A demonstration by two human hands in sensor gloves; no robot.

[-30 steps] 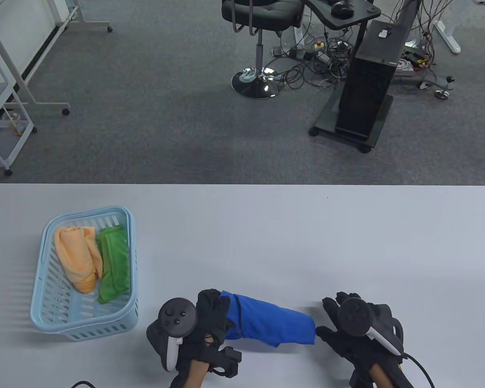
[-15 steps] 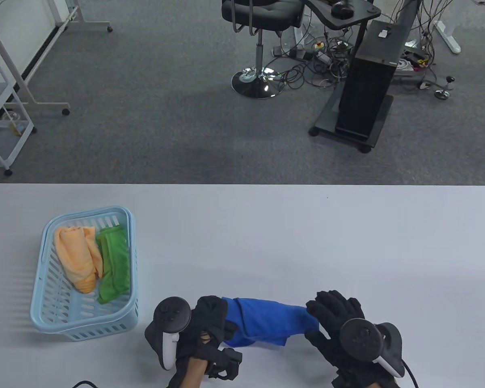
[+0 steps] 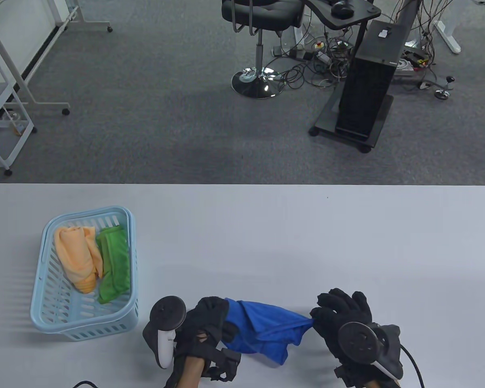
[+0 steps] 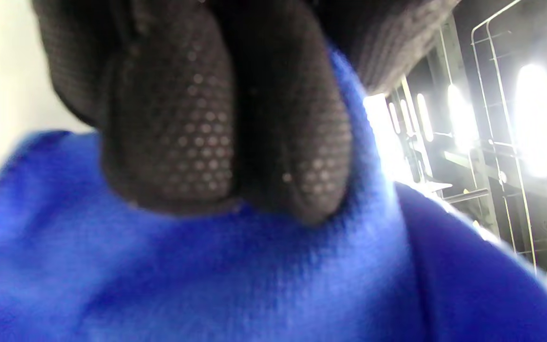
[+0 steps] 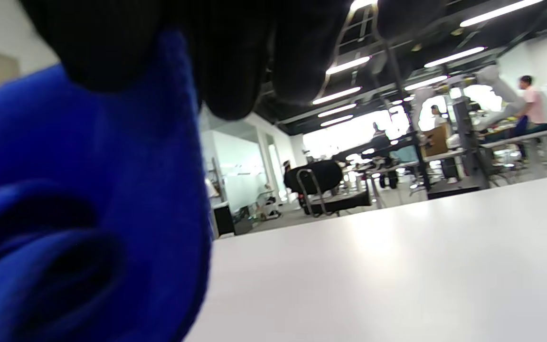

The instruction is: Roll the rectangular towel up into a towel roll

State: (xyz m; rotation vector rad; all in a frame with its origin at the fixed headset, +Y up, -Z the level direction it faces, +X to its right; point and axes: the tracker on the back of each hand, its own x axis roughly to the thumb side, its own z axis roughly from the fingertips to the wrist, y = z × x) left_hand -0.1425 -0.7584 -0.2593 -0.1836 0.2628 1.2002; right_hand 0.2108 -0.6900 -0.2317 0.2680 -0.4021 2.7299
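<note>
A blue towel (image 3: 266, 329), loosely bunched and partly rolled, hangs between both hands near the table's front edge. My left hand (image 3: 210, 323) grips its left end, the gloved fingers (image 4: 216, 142) curled over the blue cloth (image 4: 254, 275). At the other side my right hand (image 3: 339, 317) pinches the towel's right end, which is drawn out to a taut point. In the right wrist view the blue towel (image 5: 88, 204) fills the left side under my dark fingers (image 5: 235, 57). A loose flap sags toward the table at the lower middle.
A light blue plastic basket (image 3: 48, 301) stands at the left of the white table (image 3: 307, 242), holding an orange towel (image 3: 79, 258) and a green towel (image 3: 113, 264). Beyond the table's far edge are an office chair (image 3: 262, 24) and a black stand (image 3: 365, 93).
My right hand came in from the right and took hold of the towel's right end. The neat roll has loosened, with a flap now sagging down. My left hand kept its grip.
</note>
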